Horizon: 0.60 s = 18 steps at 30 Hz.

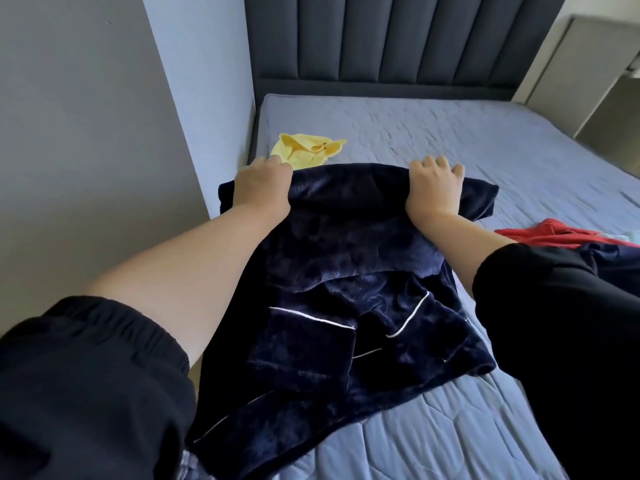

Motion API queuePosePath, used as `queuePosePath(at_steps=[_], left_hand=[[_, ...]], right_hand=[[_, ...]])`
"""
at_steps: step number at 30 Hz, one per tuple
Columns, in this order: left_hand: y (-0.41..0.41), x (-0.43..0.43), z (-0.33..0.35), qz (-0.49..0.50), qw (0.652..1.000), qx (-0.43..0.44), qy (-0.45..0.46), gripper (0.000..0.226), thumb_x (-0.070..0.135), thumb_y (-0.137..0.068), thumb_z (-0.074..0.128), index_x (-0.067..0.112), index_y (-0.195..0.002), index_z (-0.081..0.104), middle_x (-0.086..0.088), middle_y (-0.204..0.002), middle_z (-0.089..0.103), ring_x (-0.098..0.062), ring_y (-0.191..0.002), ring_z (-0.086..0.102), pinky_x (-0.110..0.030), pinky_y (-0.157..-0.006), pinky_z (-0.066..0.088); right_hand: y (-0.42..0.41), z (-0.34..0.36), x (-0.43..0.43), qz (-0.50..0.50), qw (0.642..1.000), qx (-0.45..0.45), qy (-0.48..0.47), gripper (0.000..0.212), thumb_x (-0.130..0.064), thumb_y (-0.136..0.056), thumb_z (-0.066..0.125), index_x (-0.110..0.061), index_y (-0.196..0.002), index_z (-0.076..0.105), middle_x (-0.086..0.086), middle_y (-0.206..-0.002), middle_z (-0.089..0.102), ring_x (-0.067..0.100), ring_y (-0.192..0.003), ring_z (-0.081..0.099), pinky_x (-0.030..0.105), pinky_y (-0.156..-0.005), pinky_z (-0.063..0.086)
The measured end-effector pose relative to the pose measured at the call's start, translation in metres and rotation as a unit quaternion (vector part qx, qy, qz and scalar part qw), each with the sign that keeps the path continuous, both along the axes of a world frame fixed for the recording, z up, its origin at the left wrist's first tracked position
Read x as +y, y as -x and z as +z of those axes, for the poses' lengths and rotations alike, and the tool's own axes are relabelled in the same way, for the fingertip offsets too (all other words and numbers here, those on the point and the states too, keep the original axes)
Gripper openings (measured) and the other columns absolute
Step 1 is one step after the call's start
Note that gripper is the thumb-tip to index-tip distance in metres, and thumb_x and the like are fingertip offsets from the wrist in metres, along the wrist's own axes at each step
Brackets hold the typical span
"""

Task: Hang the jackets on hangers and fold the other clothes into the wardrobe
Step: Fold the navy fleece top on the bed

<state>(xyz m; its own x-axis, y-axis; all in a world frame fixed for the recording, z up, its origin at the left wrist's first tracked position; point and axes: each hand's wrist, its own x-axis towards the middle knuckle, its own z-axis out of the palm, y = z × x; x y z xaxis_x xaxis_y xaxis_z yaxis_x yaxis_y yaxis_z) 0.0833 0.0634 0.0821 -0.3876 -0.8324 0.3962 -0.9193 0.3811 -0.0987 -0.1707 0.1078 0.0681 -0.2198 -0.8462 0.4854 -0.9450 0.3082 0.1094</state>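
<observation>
While I watch from the head camera, a dark navy plush garment with white piping (329,271) lies spread on the blue-grey quilted bed (485,140), close to the near edge. The left hand (261,185) and the right hand (433,190) are both at its far end. Each one has its fingers curled over the rolled-over edge of the cloth and grips it there, so the fold is only in progress, I think.

I judge the task to be at an early stage. The navy garment is not yet a finished packet. A crumpled pale yellow cloth (304,150) lies on the bed just beyond the left hand, not folded. A bunched red garment (561,233) lies at the right edge of the bed, with some dark cloth beside it, and it is also not folded. I see no hanger and no jacket that hangs.

About containers, I can say little. A beige piece of furniture (588,74) stands at the right of the padded dark headboard (381,39), but I cannot tell if it is the wardrobe, and its inside is not in view. So nothing shows as put away yet.
</observation>
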Motion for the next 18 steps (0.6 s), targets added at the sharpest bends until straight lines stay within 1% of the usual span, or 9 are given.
queuePosePath(at_steps=[7, 9, 11, 13, 15, 16, 18], left_hand=[[0.013, -0.016, 0.033, -0.01, 0.997, -0.046, 0.065, 0.033, -0.008, -0.077, 0.057, 0.007, -0.107, 0.056, -0.011, -0.104, 0.054, -0.03, -0.097, 0.051, -0.033, -0.068, 0.031], [0.012, -0.013, 0.027, -0.01, 0.997, -0.061, 0.05, 0.033, -0.007, -0.078, 0.057, 0.007, -0.108, 0.055, -0.011, -0.105, 0.055, -0.03, -0.098, 0.052, -0.034, -0.072, 0.034], [0.005, -0.004, 0.007, -0.017, 0.997, -0.069, 0.029, 0.033, -0.007, -0.078, 0.057, 0.008, -0.107, 0.055, -0.01, -0.105, 0.055, -0.029, -0.097, 0.052, -0.036, -0.076, 0.038], [-0.007, 0.01, -0.026, -0.038, 0.997, -0.065, 0.027, 0.033, -0.01, -0.072, 0.059, 0.007, -0.1, 0.056, -0.01, -0.098, 0.057, -0.03, -0.091, 0.054, -0.036, -0.071, 0.036], [-0.017, 0.028, -0.058, -0.059, 0.996, -0.063, 0.033, 0.035, -0.014, -0.056, 0.068, 0.006, -0.083, 0.059, -0.011, -0.08, 0.058, -0.032, -0.074, 0.055, -0.036, -0.062, 0.04], [-0.021, 0.039, -0.072, -0.061, 0.995, -0.065, 0.032, 0.038, -0.014, -0.046, 0.072, 0.006, -0.076, 0.059, -0.011, -0.072, 0.057, -0.032, -0.066, 0.055, -0.035, -0.058, 0.042], [-0.028, 0.06, -0.099, -0.057, 0.996, -0.067, 0.025, 0.041, -0.011, -0.036, 0.073, 0.009, -0.068, 0.058, -0.009, -0.064, 0.055, -0.03, -0.06, 0.054, -0.033, -0.055, 0.042]], right_hand=[[0.006, 0.012, -0.011, -0.02, 0.999, -0.01, 0.041, 0.024, 0.007, -0.077, 0.052, -0.002, -0.099, 0.054, 0.017, -0.103, 0.056, 0.035, -0.104, 0.047, 0.046, -0.091, 0.033], [0.008, 0.007, -0.012, -0.006, 0.999, -0.002, 0.046, 0.025, 0.006, -0.077, 0.053, -0.001, -0.101, 0.054, 0.018, -0.103, 0.056, 0.036, -0.102, 0.047, 0.047, -0.092, 0.032], [0.005, -0.01, -0.006, 0.022, 0.999, 0.013, 0.046, 0.028, 0.008, -0.073, 0.058, 0.0, -0.1, 0.055, 0.019, -0.098, 0.056, 0.036, -0.097, 0.049, 0.049, -0.089, 0.034], [0.002, -0.034, 0.007, 0.047, 0.997, 0.031, 0.046, 0.033, 0.011, -0.06, 0.065, 0.001, -0.09, 0.055, 0.019, -0.086, 0.057, 0.036, -0.085, 0.053, 0.049, -0.081, 0.04], [-0.001, -0.059, 0.028, 0.065, 0.997, 0.033, 0.032, 0.039, 0.011, -0.049, 0.07, -0.001, -0.083, 0.055, 0.017, -0.079, 0.057, 0.035, -0.077, 0.054, 0.045, -0.076, 0.041], [-0.003, -0.071, 0.041, 0.074, 0.996, 0.032, 0.022, 0.04, 0.009, -0.046, 0.071, -0.002, -0.082, 0.055, 0.016, -0.077, 0.057, 0.034, -0.075, 0.054, 0.043, -0.075, 0.04], [-0.006, -0.093, 0.066, 0.092, 0.995, 0.032, 0.001, 0.04, 0.007, -0.045, 0.071, -0.004, -0.08, 0.054, 0.014, -0.074, 0.056, 0.033, -0.071, 0.053, 0.04, -0.071, 0.035]])
